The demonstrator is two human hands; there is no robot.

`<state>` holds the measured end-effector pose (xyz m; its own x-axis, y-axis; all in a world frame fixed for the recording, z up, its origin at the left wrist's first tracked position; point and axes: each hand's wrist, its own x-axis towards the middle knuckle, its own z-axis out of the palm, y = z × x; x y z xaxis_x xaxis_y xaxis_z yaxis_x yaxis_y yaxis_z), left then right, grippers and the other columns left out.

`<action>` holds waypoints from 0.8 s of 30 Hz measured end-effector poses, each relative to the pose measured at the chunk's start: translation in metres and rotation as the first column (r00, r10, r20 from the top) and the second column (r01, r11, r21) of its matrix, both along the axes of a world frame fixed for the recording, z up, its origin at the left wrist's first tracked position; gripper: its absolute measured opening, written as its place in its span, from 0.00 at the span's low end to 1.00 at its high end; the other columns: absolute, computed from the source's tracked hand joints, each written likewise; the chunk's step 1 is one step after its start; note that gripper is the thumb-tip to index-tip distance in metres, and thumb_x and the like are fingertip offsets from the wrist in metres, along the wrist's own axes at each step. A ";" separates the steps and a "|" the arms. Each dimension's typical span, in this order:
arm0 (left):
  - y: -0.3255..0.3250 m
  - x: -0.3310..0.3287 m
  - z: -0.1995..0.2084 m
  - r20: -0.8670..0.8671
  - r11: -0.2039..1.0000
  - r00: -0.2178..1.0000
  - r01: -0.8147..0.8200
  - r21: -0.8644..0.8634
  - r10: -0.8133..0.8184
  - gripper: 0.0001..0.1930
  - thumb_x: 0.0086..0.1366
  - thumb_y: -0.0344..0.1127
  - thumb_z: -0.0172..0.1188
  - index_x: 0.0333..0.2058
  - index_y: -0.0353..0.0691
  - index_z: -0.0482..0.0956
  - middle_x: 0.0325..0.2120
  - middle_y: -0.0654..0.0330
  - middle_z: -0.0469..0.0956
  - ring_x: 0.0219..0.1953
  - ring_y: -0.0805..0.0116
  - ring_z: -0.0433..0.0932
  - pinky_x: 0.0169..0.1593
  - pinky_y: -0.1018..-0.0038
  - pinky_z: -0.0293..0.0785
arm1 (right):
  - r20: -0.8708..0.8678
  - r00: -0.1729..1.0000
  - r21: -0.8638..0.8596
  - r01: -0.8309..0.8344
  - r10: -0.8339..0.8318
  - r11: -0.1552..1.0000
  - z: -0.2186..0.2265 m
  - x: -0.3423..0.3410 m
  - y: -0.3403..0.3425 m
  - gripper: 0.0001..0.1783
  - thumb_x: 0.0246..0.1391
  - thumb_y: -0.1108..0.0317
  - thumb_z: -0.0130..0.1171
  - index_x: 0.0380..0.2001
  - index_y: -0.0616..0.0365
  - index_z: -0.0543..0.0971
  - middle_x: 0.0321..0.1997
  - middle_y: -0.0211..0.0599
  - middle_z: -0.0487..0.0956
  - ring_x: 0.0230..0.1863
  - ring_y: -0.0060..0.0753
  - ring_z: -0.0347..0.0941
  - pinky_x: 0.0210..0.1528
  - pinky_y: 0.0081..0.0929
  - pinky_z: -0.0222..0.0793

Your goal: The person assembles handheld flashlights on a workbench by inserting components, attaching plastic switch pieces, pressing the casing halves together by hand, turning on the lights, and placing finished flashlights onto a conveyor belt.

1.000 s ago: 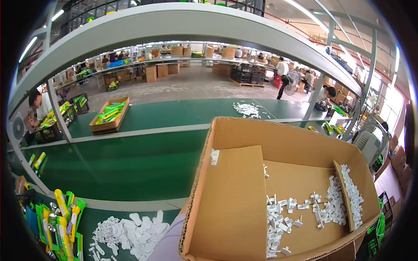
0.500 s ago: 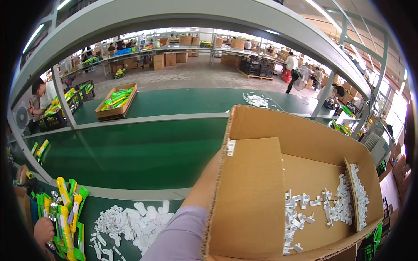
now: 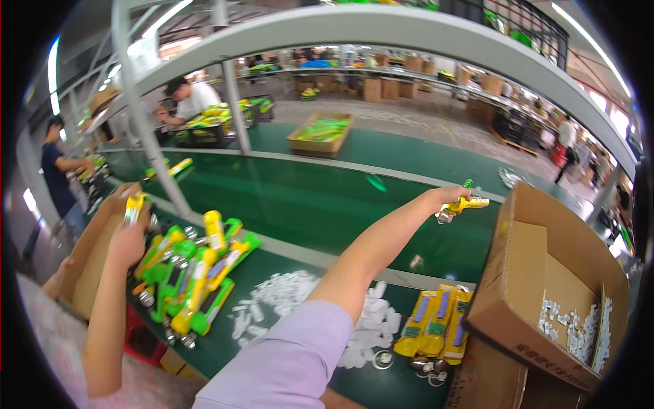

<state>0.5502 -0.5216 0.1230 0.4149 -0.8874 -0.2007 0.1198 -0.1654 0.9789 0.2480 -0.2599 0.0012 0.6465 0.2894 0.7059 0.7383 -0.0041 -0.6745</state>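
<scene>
My left hand (image 3: 446, 201), at the end of a lilac sleeve, stretches out over the green belt. It grips a yellow-and-green plastic tool (image 3: 470, 203) with a shiny metal part; motion blurs its exact kind. Below that forearm, white plastic pieces (image 3: 371, 320) lie heaped on the green bench. Several yellow tools (image 3: 436, 320) with metal ends lie side by side to the right of the heap. A cardboard box (image 3: 521, 273) stands at the right, with small white parts (image 3: 575, 330) inside. Only a bit of skin shows at the lower edge; my right hand is out of sight.
At left, another person's hand (image 3: 128, 242) holds a yellow piece beside a cardboard box (image 3: 88, 273). Yellow-green tools (image 3: 194, 273) lie piled between us. Past the belt (image 3: 286, 198) stands a tray of green tools (image 3: 320, 136). A grey beam (image 3: 381, 20) spans overhead.
The view has swung left, so the cardboard box now sits farther right. My left hand has come out from behind that box and now holds the yellow-and-green tool over the belt.
</scene>
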 end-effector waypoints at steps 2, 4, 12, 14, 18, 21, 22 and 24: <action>0.080 -0.007 0.026 0.029 0.991 0.991 -0.129 -0.030 0.130 0.18 0.54 0.46 0.59 0.38 0.40 0.74 0.26 0.58 0.75 0.22 0.71 0.74 0.23 0.76 0.72 | 0.033 0.995 0.016 -0.090 0.090 0.996 0.015 -0.017 0.040 0.14 0.47 0.64 0.59 0.31 0.68 0.79 0.29 0.52 0.81 0.30 0.54 0.79 0.32 0.40 0.75; 0.160 -0.026 0.044 0.051 0.979 0.978 -0.202 0.000 0.202 0.19 0.54 0.47 0.61 0.38 0.40 0.74 0.26 0.59 0.75 0.21 0.72 0.73 0.22 0.77 0.70 | 0.052 0.989 0.034 -0.141 0.139 0.989 0.025 -0.033 0.070 0.14 0.47 0.64 0.59 0.31 0.68 0.79 0.29 0.52 0.81 0.30 0.54 0.79 0.32 0.39 0.75; 0.342 -0.188 0.042 -0.105 0.929 0.925 -0.370 -0.024 0.365 0.19 0.54 0.47 0.60 0.37 0.39 0.74 0.23 0.60 0.73 0.18 0.76 0.69 0.17 0.78 0.64 | -0.598 0.799 -0.144 -0.176 0.057 0.974 0.035 -0.079 0.063 0.11 0.47 0.77 0.55 0.34 0.63 0.82 0.21 0.36 0.79 0.23 0.23 0.74 0.26 0.24 0.70; 0.366 -0.223 0.021 -0.179 0.908 0.906 -0.405 -0.106 0.383 0.19 0.57 0.46 0.59 0.38 0.36 0.74 0.24 0.59 0.74 0.22 0.72 0.72 0.22 0.78 0.68 | -0.795 0.599 0.118 -0.004 0.097 0.993 0.048 -0.096 0.044 0.11 0.54 0.77 0.50 0.36 0.62 0.82 0.24 0.34 0.79 0.22 0.20 0.73 0.21 0.18 0.70; 0.416 -0.280 0.000 -0.138 0.982 0.975 -0.182 -0.056 0.173 0.21 0.57 0.40 0.58 0.48 0.36 0.73 0.31 0.61 0.74 0.33 0.74 0.74 0.35 0.77 0.73 | -0.794 0.491 0.536 0.288 0.359 0.793 0.049 -0.125 0.005 0.17 0.62 0.60 0.47 0.42 0.65 0.76 0.22 0.43 0.77 0.18 0.32 0.73 0.15 0.26 0.68; 0.421 -0.320 0.015 0.091 0.984 0.981 0.168 0.062 -0.173 0.27 0.52 0.38 0.62 0.51 0.34 0.71 0.34 0.60 0.75 0.35 0.75 0.74 0.35 0.77 0.72 | -0.597 0.375 0.800 0.217 0.709 0.560 0.025 -0.152 -0.026 0.36 0.64 0.40 0.36 0.52 0.66 0.70 0.31 0.55 0.79 0.26 0.45 0.79 0.23 0.36 0.79; 0.422 -0.330 0.018 0.183 0.943 0.928 0.300 0.145 -0.324 0.29 0.50 0.37 0.63 0.52 0.33 0.70 0.36 0.59 0.76 0.36 0.75 0.74 0.36 0.76 0.73 | -0.540 0.363 0.841 0.198 0.759 0.504 0.019 -0.165 -0.029 0.42 0.63 0.34 0.33 0.54 0.65 0.68 0.35 0.61 0.79 0.29 0.52 0.80 0.25 0.41 0.81; 0.417 -0.349 0.037 0.458 0.816 0.679 0.519 0.253 -0.574 0.33 0.48 0.37 0.64 0.55 0.33 0.69 0.40 0.51 0.79 0.44 0.56 0.79 0.47 0.65 0.74 | -0.432 0.243 0.902 0.137 0.869 0.410 0.029 -0.183 -0.030 0.48 0.58 0.27 0.36 0.62 0.62 0.61 0.45 0.73 0.74 0.31 0.64 0.79 0.25 0.51 0.81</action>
<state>0.2008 -0.1043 0.1596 -0.0747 -0.9758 -0.2055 -0.5129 -0.1391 0.8471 0.0655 -0.2896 0.0305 0.8748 0.4834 -0.0315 -0.4684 0.8276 -0.3093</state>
